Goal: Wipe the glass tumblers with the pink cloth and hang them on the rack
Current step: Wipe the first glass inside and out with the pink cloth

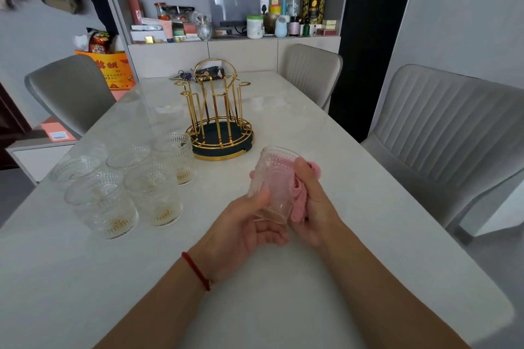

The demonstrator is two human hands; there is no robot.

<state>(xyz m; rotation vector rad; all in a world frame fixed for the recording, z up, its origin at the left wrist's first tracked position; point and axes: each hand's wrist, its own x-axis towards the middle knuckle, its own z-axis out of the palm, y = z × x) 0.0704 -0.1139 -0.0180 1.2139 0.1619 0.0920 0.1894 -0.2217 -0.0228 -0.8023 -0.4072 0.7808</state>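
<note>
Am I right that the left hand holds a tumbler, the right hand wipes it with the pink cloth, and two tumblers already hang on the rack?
Not quite. The head view shows the gold rack bare, with no tumblers hanging on it. The rest is right: the left hand holds the tumbler and the right hand wipes it with the pink cloth.

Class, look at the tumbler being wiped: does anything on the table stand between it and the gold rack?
Nothing visible does. The tumbler is held above bare table, with the rack just beyond; the other tumblers stand off to the left.

cloth (pixel 297 201) pink | rack (pixel 219 116) gold, dark base | tumblers (pixel 153 176) clear, beaded arches
</note>
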